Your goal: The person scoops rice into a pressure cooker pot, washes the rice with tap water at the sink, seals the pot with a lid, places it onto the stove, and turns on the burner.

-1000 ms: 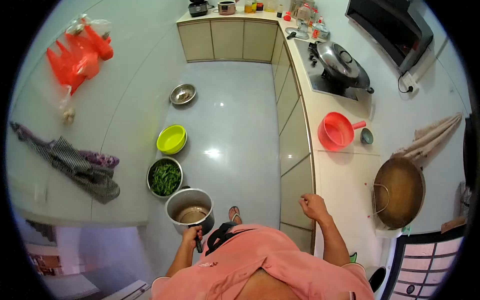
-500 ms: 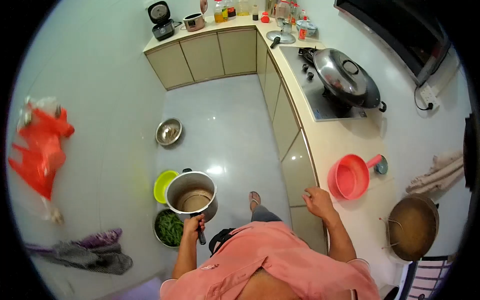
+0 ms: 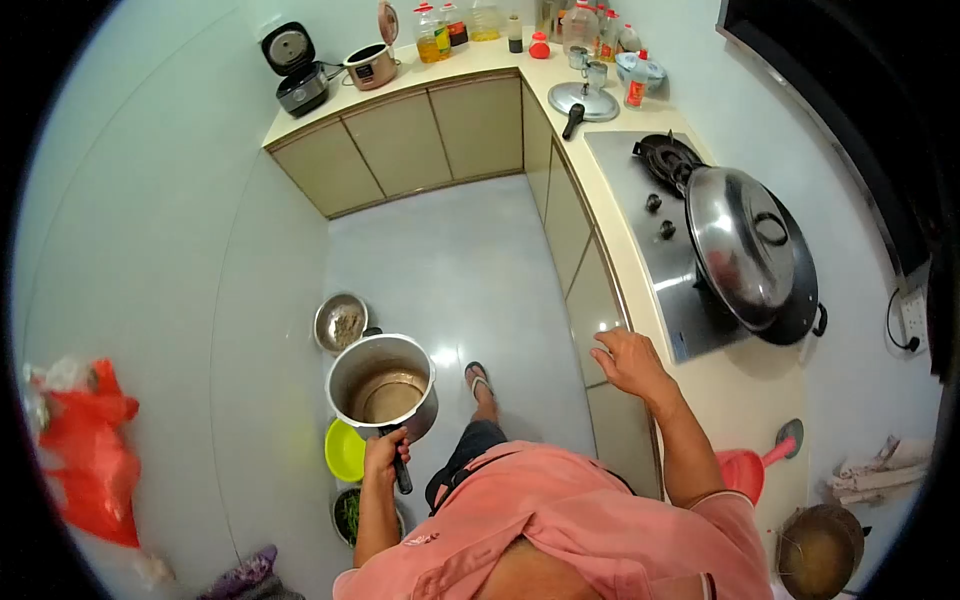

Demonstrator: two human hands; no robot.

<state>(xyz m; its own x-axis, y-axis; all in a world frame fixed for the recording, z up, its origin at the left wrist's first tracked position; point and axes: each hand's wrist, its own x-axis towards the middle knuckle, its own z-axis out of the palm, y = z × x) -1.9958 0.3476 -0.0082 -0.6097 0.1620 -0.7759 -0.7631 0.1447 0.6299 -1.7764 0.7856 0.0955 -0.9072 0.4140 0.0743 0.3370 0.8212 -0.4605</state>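
Observation:
My left hand (image 3: 384, 458) is closed around the black handle of a deep metal pressure cooker pot (image 3: 382, 388). The pot has no lid on, and its brownish inner bottom shows. It is held above the floor, partly covering a yellow-green basin (image 3: 345, 450). My right hand (image 3: 634, 364) holds nothing; its fingers are loosely bent and apart, near the counter edge and the front of the stove (image 3: 675, 310). A round metal lid with a black handle (image 3: 584, 102) lies on the counter beyond the stove.
On the stove sits a large wok with a domed lid (image 3: 742, 248). A pink dipper (image 3: 742, 472) is behind my right arm. On the floor are a metal bowl (image 3: 341, 322) and a container of green vegetables (image 3: 348, 515). Rice cookers (image 3: 300, 88) and bottles (image 3: 432, 40) line the far counter.
I have stepped forward toward the stove and far counter, carrying the pot in my left hand. My right hand has moved past the pink dipper, along the counter edge.

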